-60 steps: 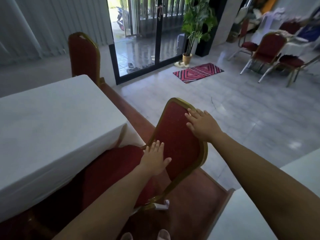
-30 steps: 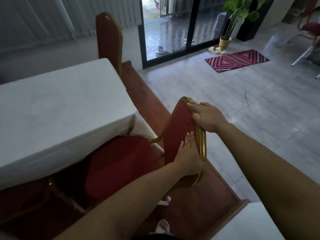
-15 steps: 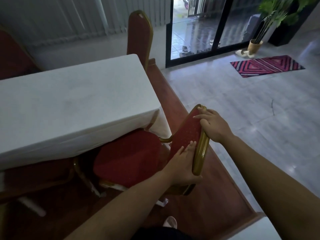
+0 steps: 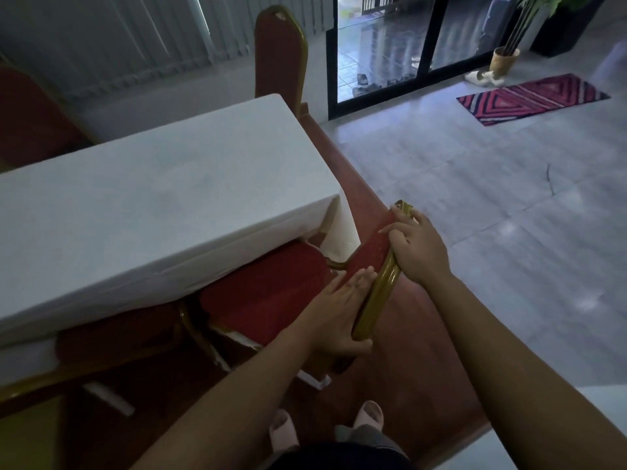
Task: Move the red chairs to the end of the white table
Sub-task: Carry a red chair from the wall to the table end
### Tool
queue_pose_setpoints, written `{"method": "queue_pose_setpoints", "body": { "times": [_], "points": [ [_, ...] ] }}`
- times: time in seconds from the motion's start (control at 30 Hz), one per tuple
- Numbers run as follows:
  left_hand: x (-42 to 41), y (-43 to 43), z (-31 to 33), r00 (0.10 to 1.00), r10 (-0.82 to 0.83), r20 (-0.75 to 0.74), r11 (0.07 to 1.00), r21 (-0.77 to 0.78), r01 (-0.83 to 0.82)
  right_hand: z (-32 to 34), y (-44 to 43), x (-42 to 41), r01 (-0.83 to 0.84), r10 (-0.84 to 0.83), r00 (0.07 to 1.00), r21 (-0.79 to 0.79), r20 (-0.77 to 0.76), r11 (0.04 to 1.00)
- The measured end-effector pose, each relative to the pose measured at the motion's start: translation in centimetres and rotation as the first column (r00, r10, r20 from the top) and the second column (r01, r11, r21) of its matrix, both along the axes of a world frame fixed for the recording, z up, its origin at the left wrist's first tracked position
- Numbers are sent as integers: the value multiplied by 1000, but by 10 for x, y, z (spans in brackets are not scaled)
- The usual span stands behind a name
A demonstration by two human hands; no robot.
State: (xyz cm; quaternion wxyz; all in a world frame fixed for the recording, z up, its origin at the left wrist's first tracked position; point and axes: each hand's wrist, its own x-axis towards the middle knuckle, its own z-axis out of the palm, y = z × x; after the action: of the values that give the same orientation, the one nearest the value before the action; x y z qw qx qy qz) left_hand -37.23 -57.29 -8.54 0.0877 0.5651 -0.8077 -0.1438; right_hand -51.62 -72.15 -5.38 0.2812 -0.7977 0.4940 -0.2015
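Head view: the red chair [image 4: 271, 293] stands at the near corner of the white surface [image 4: 152, 212], its seat tucked partly under the hanging cloth, its gold-framed backrest turned edge-on to the camera. The right hand [image 4: 415, 249] has its grip clenched over the top of the backrest frame. The left hand [image 4: 339, 317] lies flat-fingered against the red back padding, thumb hooked under the frame's lower end. A second red chair [image 4: 280, 52] stands at the surface's far end. Another chair's frame [image 4: 101, 361] lies under the surface to the left, close beside the held chair. A patterned rug [image 4: 532, 98] and potted plant [image 4: 505, 59] sit well apart near the glass door [image 4: 383, 52].
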Motion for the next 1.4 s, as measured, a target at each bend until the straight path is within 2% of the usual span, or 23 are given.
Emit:
{"method": "queue_pose_setpoints", "body": {
  "times": [0.23, 0.33, 0.43, 0.57, 0.63, 0.7, 0.77, 0.97, 1.1, 1.23, 1.4],
  "points": [
    [78, 65, 0, 992, -34, 125, 997, -70, 43, -3, 72, 54, 36, -28, 996, -102, 82, 994],
    [114, 93, 6, 980, -27, 197, 995, -87, 45, -6, 99, 78, -12, 29, 988, -111, 152, 994],
    [143, 121, 7, 971, 7, 240, 996, -84, 13, -16, 116, 97, -126, 157, 976, -197, 151, 972],
    [145, 137, 2, 976, 129, 175, 981, -163, -100, -21, 108, 100, -214, 246, 963, -241, 109, 947],
    [123, 132, 1, 970, 238, 38, 955, -191, -227, -22, 105, 102, -169, 200, 972, -228, 120, 959],
    [97, 123, 2, 927, 361, -103, 907, -191, -375, -24, 108, 106, -105, 149, 975, -250, 166, 962],
    [87, 119, 1, 886, 429, -177, 866, -200, -459, -26, 114, 108, -71, 128, 973, -283, 191, 957],
    [113, 149, -7, 914, 381, -138, 871, -276, -405, -29, 141, 113, -62, 119, 980, -320, 161, 945],
    [140, 172, -7, 932, 361, -19, 870, -353, -344, -29, 176, 124, -57, 127, 976, -352, 179, 934],
    [170, 192, -10, 901, 431, 61, 847, -373, -380, -34, 187, 141, -185, 258, 955, -384, 147, 905],
    [173, 180, -14, 868, 495, 33, 807, -388, -446, -40, 161, 147, -258, 321, 943, -417, 88, 871]
  ]
}}
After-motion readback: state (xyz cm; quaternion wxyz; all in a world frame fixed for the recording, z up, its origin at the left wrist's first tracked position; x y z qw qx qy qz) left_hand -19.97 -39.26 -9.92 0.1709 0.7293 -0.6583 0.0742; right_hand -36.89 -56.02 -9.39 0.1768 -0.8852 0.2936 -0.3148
